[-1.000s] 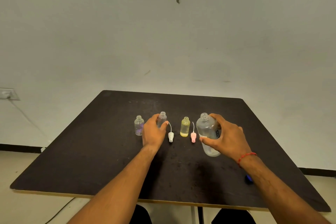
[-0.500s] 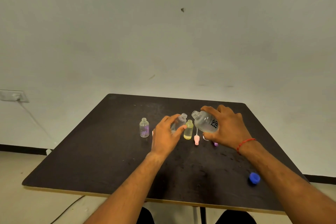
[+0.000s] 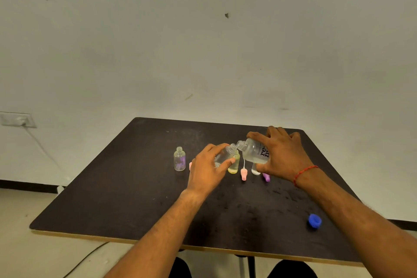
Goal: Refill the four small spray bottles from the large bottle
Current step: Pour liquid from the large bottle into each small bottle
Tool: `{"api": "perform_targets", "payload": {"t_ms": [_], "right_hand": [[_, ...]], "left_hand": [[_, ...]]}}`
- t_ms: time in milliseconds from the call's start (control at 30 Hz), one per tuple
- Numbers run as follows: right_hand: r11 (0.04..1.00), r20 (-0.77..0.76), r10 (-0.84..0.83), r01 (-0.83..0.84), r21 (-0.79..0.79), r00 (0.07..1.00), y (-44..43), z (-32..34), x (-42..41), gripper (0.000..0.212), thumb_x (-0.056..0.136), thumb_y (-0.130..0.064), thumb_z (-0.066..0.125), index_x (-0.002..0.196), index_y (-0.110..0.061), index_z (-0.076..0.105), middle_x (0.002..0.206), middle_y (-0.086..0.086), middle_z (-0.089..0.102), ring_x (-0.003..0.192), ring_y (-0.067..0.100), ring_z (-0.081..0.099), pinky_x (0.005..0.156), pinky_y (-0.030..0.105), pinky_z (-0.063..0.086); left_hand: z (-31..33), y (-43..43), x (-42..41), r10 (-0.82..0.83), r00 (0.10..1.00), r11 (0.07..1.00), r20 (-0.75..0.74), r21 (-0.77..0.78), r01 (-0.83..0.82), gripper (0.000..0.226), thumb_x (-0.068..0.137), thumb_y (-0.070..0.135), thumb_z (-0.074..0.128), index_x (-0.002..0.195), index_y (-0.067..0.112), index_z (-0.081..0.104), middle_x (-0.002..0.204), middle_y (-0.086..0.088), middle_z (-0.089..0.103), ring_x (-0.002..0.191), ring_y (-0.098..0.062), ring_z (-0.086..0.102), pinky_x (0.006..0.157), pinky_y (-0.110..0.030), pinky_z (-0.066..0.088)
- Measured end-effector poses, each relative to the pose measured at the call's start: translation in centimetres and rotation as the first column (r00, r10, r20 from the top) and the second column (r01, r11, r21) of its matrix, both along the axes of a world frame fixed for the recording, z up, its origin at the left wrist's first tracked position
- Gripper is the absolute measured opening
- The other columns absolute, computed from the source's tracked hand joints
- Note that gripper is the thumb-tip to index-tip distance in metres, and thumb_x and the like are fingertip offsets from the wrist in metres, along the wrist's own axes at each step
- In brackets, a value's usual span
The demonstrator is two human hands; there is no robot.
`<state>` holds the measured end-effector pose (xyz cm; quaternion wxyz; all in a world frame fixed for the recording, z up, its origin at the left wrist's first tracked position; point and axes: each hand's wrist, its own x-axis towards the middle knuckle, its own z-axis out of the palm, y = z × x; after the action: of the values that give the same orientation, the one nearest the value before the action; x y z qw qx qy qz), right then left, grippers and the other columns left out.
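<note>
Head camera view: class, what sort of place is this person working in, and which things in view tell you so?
Probably a bare indoor workroom, not a kitchen or lab: a plain dark table stands against a blank, scuffed wall, with a wall socket and trailing cable at left, and only small bottles and caps laid out.

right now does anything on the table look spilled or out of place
Small wet-looking specks dot the table in front of the right hand, possibly drips. A blue cap lies alone near the front right edge, far from the bottles.

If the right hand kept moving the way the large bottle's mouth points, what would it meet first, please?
Probably the small clear bottle tilted in the left hand: the right hand's large clear bottle nearly touches its neck, though depth is unclear.
</note>
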<state>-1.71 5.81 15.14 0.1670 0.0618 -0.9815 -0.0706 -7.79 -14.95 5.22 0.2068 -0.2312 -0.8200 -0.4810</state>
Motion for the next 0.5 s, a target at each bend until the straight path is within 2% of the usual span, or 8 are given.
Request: {"api": "perform_targets", "payload": {"t_ms": [167, 500], "right_hand": [[0.997, 0.016, 0.000, -0.002, 0.080, 1.000, -0.2, 1.1, -0.1, 0.084, 0.070, -0.059, 0.068, 0.143, -0.048, 0.027, 0.118, -0.002, 0.043, 0.114, 0.019, 0.042, 0.093, 0.043, 0.035], [0.978, 0.037, 0.018, -0.025, 0.205, 0.999, -0.5, 2.3, -0.4, 0.085, 0.072, -0.057, 0.068, 0.144, -0.048, 0.024, 0.125, 0.000, 0.043, 0.117, 0.022, 0.042, 0.093, 0.043, 0.033]], "left_hand": [[0.0, -0.1, 0.0, 0.007, 1.000, 1.000, -0.004, -0.018, -0.007, 0.045, 0.089, 0.050, 0.072, 0.131, 0.033, 0.065, 0.115, 0.014, 0.063, 0.105, -0.003, 0.061, 0.091, -0.025, 0.057], [-0.2, -0.1, 0.0, 0.004, 1.000, 1.000, 0.009, -0.021, -0.004, 0.046, 0.089, 0.050, 0.072, 0.131, 0.033, 0.065, 0.115, 0.015, 0.064, 0.105, -0.003, 0.061, 0.092, -0.027, 0.058]]}}
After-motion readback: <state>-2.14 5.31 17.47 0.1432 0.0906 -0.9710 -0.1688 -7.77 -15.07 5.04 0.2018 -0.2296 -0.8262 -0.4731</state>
